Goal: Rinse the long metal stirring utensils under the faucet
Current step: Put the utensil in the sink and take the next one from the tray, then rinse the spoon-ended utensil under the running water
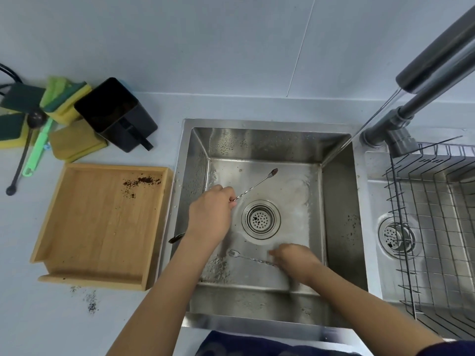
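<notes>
steel stirrers: two [257,185] [250,258], one per hand [210,214] [295,260].

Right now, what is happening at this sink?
A person is working in the left sink, holding one long twisted metal stirrer in each of the hands. The left hand grips a stirrer whose dirty tip points up and to the right. The right hand holds a second stirrer low near the sink floor. A thin stream falls from the faucet to the far right corner, away from both stirrers.
</notes>
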